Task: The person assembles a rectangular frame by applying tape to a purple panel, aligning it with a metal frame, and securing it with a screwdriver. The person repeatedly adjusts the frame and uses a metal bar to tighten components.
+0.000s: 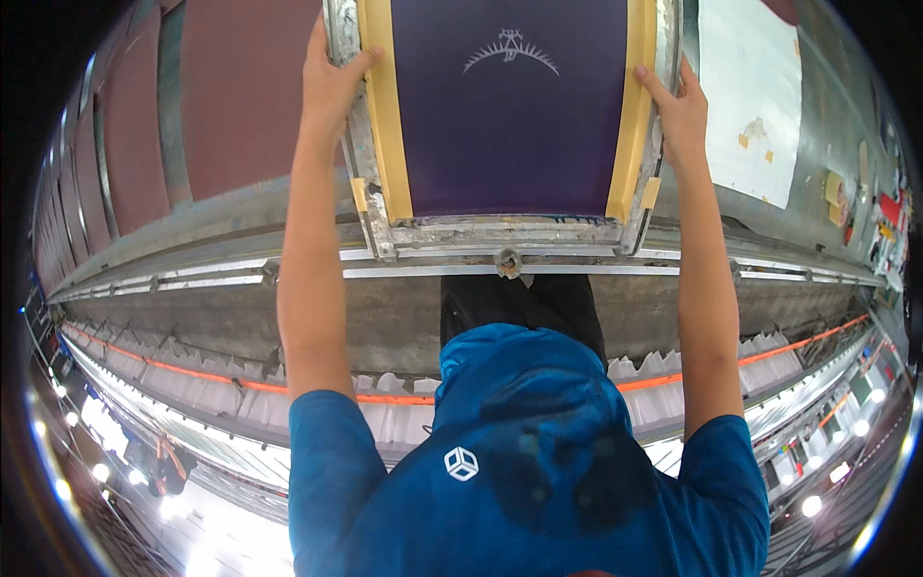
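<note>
A screen-printing frame (508,234) with a metal rim, yellow tape strips along both sides and a dark purple mesh (510,125) bearing a small pale design lies on a long table. My left hand (332,72) grips the frame's left side rail, thumb on the yellow tape. On the opposite rail my right hand (678,106) holds the frame the same way. Both arms are stretched out straight from my blue shirt (519,462). The frame's near edge sits against a metal guide rail (288,273) running along the table edge.
Maroon fabric panels (245,91) lie on the table left of the frame. A white sheet (750,91) with small taped patches lies to the right. Several small items sit at the far right (889,212). An orange line and bright lights run below the table edge.
</note>
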Tool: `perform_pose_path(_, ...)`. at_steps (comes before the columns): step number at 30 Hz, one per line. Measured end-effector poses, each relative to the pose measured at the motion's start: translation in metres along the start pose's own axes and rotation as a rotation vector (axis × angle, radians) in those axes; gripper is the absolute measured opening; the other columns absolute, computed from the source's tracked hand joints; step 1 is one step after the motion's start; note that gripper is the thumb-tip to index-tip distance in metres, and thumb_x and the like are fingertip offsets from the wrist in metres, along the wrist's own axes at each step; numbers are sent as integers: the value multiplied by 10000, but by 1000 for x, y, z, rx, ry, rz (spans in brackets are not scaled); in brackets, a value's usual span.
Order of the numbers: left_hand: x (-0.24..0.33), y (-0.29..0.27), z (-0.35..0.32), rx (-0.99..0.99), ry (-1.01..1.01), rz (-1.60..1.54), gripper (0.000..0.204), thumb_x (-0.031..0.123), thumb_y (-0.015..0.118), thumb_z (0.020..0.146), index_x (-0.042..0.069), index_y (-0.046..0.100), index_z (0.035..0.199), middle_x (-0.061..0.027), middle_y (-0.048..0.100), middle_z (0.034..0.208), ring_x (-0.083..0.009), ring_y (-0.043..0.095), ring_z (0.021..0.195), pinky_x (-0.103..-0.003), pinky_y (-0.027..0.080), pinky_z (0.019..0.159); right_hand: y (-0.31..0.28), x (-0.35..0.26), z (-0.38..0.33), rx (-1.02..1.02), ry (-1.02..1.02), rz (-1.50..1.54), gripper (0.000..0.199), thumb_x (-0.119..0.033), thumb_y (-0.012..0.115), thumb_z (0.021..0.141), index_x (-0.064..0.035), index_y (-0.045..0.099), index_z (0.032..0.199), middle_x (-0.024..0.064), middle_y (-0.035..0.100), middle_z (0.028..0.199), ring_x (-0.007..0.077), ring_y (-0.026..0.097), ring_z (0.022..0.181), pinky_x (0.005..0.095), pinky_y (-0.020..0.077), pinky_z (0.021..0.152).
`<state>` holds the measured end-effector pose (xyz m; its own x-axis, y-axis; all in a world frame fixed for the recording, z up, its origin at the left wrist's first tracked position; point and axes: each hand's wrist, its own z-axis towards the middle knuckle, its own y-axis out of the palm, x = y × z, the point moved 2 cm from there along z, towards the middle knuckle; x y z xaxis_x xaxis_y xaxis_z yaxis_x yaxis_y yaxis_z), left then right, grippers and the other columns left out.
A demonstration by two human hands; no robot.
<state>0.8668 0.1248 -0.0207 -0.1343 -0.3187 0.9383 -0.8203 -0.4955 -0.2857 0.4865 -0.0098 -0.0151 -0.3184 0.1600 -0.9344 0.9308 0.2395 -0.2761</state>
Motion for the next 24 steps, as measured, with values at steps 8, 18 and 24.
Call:
perform_pose_path(8,-35,-2,30,-37,116,273,745,230,794,823,68,472,1474,-157,514,1417,-270,562,1231,-404,479,998,8,37,13,89,0,-96,665,-247,797,861,1,536,1421,144,648,1231,206,625,1108,363,497,956)
perform_pose_path(18,-35,24,-1,249,546,1050,765,429,729,889,108,432,1517,-190,324,1586,-395,317,1454,-600,215,1170,22,56,2,295,-215,-841,727,-340,739,884,-27,471,1483,183,439,1374,368,407,1289,460,329,1112)
perform_pose_path(24,-22,101,-41,-100,591,882,884,511,699,890,83,330,1570,-194,241,1644,-371,198,1535,-634,106,1199,78,36,-20,26,-538,-815,781,-352,686,928,-7,351,1543,212,285,1604,386,297,1470,524,233,1191)
